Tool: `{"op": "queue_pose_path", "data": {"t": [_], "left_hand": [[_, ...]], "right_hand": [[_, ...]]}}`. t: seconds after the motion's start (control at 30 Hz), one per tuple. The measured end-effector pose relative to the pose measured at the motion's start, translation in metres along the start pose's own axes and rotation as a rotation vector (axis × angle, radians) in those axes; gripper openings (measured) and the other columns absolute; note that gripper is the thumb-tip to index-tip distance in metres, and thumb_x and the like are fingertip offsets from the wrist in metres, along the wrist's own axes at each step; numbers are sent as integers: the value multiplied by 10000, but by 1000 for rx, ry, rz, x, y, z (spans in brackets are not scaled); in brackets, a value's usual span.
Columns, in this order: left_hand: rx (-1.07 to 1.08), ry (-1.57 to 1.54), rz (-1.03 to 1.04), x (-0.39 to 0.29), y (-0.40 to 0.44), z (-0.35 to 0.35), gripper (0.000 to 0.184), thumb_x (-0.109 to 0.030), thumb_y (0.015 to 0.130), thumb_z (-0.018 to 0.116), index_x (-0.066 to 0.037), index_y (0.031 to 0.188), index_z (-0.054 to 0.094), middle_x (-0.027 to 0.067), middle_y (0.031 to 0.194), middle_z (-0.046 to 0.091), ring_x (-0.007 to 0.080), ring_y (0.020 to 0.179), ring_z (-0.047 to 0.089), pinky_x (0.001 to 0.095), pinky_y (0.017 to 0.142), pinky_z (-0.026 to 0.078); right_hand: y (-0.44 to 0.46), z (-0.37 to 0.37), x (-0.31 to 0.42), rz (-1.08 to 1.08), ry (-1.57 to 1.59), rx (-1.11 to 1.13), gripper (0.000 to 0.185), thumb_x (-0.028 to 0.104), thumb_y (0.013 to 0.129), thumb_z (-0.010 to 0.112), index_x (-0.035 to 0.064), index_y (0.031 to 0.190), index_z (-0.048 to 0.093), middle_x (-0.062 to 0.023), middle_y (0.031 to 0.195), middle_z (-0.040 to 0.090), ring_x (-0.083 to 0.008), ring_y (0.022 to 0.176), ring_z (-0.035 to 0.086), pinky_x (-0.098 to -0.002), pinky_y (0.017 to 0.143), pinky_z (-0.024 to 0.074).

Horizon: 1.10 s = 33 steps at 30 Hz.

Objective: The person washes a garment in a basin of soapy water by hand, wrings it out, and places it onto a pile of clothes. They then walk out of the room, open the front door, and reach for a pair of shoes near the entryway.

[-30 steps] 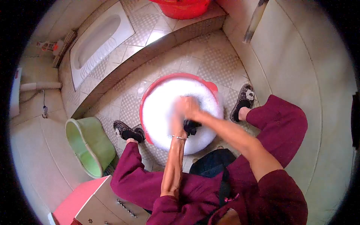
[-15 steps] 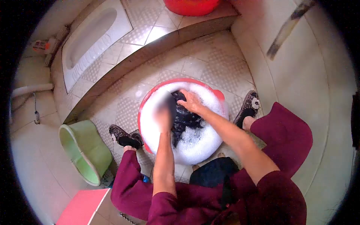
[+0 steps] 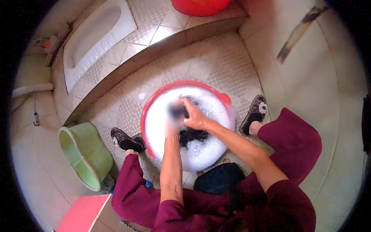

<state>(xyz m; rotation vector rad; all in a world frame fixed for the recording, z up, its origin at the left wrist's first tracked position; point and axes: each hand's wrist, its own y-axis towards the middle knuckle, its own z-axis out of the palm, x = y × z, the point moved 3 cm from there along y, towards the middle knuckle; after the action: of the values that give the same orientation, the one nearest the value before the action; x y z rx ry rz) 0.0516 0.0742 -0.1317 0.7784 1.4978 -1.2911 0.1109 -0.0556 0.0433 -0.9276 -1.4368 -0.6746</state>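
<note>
A red basin (image 3: 148, 149) full of white suds stands on the tiled floor between my feet. Dark wet cloth (image 3: 193, 135) lies in the suds at its middle. My left hand (image 3: 174, 121) is over the left part of the cloth, and a blur hides its fingers. Close to its right, my right hand (image 3: 195, 116) curves its fingers and thumb round a dark piece of the cloth.
A green tub (image 3: 91, 154) stands at the left, near a pink-topped cabinet (image 3: 83, 210). Beyond the raised step are a white squat toilet (image 3: 98, 38) and another red basin (image 3: 201, 5). A dark pole (image 3: 295, 36) shows at the upper right.
One second ago my hands were together above the suds; they then parted over the spread cloth. Now my right hand has come closer to my left, and less cloth shows.
</note>
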Motion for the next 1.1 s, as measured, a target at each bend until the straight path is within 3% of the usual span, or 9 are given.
{"op": "queue_pose_path", "data": {"t": [0.2,0.27,0.33,0.5,0.6,0.67,0.73,0.9,1.1], "left_hand": [[59,452,150,-61,-36,39,191,-172,842,462,-32,963,512,32,892,528,127,829,503,244,716,428],[-248,-441,-238,-116,-70,69,266,-219,865,461,-23,1044,487,25,939,531,113,866,498,233,743,424],[-409,-350,-282,-115,-82,67,243,-229,846,473,-54,1004,535,27,936,547,137,832,529,283,688,449],[-240,-231,58,-111,-83,45,208,-265,859,446,-81,839,541,26,749,520,142,665,513,301,614,445],[558,-1289,-71,-130,-102,62,261,-311,868,416,-83,864,543,44,800,534,140,690,508,305,625,442],[-280,-430,-187,-149,-126,66,311,-329,864,416,-55,927,551,45,863,553,141,737,525,299,646,444],[-439,-330,-385,-179,-142,74,376,-287,842,463,54,991,513,107,888,561,182,760,546,308,637,457],[-361,-507,-258,-168,-129,50,378,-338,856,453,16,967,522,95,810,583,212,660,588,333,617,501],[-360,-687,-212,-128,-106,11,300,-340,856,483,-48,806,533,51,731,555,154,597,536,273,570,466]], "right_hand": [[-37,15,41,-333,-451,-255,256,186,705,564,22,900,579,-157,861,595,-290,725,597,-350,601,477],[-17,-3,18,-101,-135,-495,125,157,725,547,50,663,532,-177,599,539,-342,576,563,-404,498,434],[-22,-2,19,29,-208,-456,148,172,750,531,37,691,524,-183,630,547,-354,592,560,-411,506,433],[-72,16,75,-161,-229,-468,202,250,734,573,61,716,504,-177,614,549,-338,608,574,-399,544,441],[-82,19,78,-107,-183,-415,213,265,695,606,71,687,518,-183,622,556,-327,654,586,-400,583,445],[-50,12,33,-13,-202,-509,208,261,695,589,60,694,536,-197,607,548,-349,603,574,-406,560,449],[-44,1,38,60,-315,-466,213,255,704,563,43,696,543,-205,614,550,-367,660,567,-408,594,453],[-45,-19,18,237,269,-348,297,282,764,595,4,659,578,-13,570,501,-99,583,470,-269,542,407],[-86,25,86,-307,-63,-294,110,70,711,555,17,802,522,-156,858,588,-242,710,582,-325,660,462]]}}
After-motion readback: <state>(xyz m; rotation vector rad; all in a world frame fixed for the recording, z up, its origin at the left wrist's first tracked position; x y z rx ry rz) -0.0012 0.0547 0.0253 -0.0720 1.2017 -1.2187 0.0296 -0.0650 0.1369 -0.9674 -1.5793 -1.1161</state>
